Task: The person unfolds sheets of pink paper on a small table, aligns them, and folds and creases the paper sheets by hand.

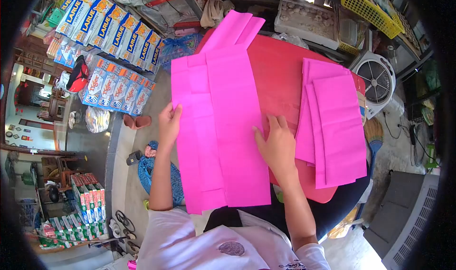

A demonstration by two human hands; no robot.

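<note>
Head view: left hand [169, 126] pinches the left edge of a folded pink sheet [237, 127] over a red table [280, 75]; right hand [279, 142], fingers loosely parted, meets the opposite edge, hold unclear. Pink stack [339, 132] rests at the table's right; white fan [375, 80] stands beyond.

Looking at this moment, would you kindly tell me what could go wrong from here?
The pink sheet reaches past the left side of the red table, so it might sag or slip if the left hand loosens.
The pile of pink sheets lies unevenly and juts over the table's edge; the right hand is close beside it, so a bump might push some off.
</note>
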